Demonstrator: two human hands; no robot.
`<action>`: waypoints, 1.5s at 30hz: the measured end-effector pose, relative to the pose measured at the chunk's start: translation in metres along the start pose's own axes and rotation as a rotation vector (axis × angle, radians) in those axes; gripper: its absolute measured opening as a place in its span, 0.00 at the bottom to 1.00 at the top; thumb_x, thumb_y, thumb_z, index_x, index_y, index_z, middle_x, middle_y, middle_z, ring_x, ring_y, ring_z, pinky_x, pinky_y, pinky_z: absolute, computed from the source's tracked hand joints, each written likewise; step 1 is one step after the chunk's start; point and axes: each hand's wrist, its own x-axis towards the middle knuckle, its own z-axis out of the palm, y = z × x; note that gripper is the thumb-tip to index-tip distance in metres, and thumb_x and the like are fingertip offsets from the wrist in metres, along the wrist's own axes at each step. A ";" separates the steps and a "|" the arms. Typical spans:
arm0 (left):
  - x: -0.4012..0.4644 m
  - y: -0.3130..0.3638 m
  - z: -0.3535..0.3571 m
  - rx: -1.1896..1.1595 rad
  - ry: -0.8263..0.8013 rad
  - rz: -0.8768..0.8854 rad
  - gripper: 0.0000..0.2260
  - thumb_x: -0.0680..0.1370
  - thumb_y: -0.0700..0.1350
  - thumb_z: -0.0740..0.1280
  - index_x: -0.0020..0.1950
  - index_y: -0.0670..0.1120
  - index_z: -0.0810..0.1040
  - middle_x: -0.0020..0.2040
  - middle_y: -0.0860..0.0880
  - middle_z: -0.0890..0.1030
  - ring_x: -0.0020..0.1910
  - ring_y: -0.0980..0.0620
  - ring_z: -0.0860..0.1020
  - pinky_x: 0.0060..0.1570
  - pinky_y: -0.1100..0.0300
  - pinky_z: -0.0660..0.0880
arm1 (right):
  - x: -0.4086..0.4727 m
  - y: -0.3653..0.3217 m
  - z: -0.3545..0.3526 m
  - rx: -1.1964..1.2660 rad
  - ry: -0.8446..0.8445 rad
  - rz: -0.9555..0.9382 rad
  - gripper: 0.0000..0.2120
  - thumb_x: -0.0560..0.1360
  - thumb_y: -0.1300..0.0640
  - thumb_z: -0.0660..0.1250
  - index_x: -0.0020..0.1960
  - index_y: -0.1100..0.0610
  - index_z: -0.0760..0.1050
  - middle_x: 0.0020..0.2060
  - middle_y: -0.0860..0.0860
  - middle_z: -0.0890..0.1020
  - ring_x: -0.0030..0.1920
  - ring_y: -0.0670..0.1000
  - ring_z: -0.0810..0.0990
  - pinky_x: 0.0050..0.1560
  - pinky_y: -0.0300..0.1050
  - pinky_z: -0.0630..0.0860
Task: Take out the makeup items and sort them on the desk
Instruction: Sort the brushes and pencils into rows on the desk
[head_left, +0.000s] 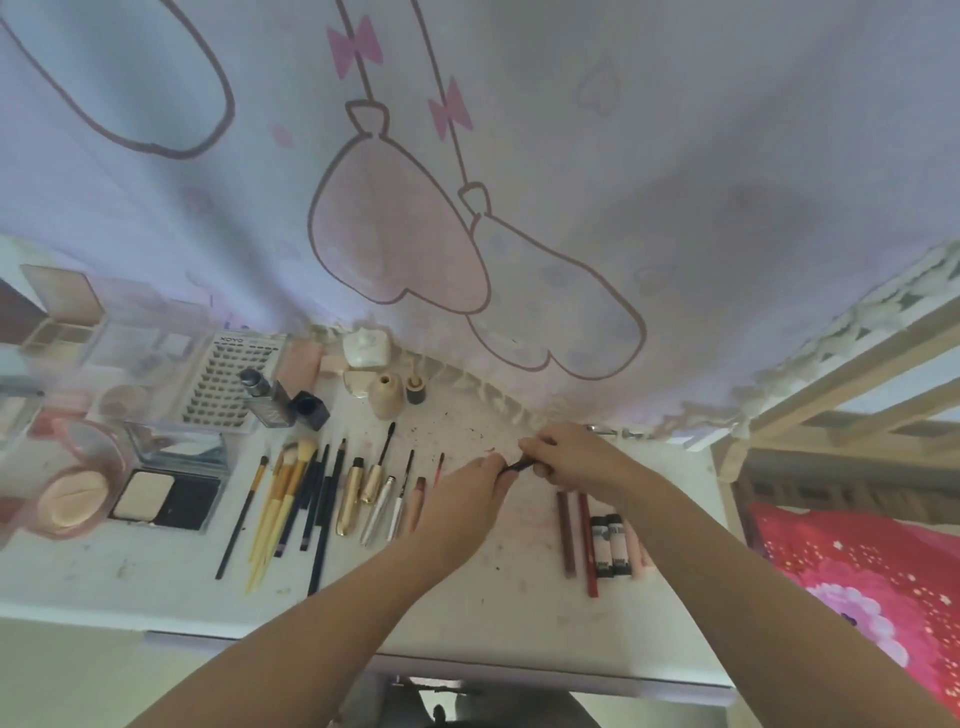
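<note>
White desk (467, 597), gold tubes (358, 493), red floral bedding (857, 582).

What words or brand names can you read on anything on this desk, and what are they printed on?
"XOYO": top edge of the false-lash tray.
Two black tubes at the right: white labels, too blurred to read.
Dark foundation bottle: pale marking, unreadable.
No other text shows.

Curtain (675, 156), pale lilac w/ pink bows and outlined cartoon shapes, hangs across 12 o'clock, hem meeting desk's far edge. Wooden bed frame (852, 364) at 3 o'clock. Red floral bedding (857, 582) beneath it, approx 4 o'clock.
</note>
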 end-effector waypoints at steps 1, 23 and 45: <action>-0.002 -0.004 -0.008 -0.017 -0.001 0.021 0.13 0.82 0.53 0.52 0.51 0.46 0.70 0.42 0.51 0.75 0.40 0.48 0.74 0.42 0.53 0.70 | -0.004 -0.005 0.001 0.064 -0.011 -0.015 0.13 0.81 0.54 0.58 0.40 0.59 0.70 0.29 0.50 0.73 0.23 0.44 0.64 0.24 0.34 0.61; -0.020 -0.026 -0.103 -0.345 -0.384 0.125 0.14 0.82 0.50 0.55 0.43 0.46 0.76 0.29 0.52 0.68 0.27 0.55 0.64 0.29 0.64 0.64 | -0.057 -0.037 0.032 0.065 0.042 -0.275 0.15 0.82 0.53 0.55 0.49 0.61 0.75 0.26 0.44 0.76 0.24 0.42 0.69 0.29 0.35 0.66; -0.019 -0.042 -0.085 -0.411 -0.325 -0.148 0.09 0.82 0.43 0.53 0.56 0.46 0.72 0.35 0.52 0.74 0.29 0.59 0.70 0.30 0.68 0.69 | -0.047 -0.003 -0.010 0.100 0.054 -0.009 0.05 0.81 0.60 0.57 0.53 0.57 0.70 0.41 0.50 0.85 0.39 0.47 0.80 0.38 0.38 0.74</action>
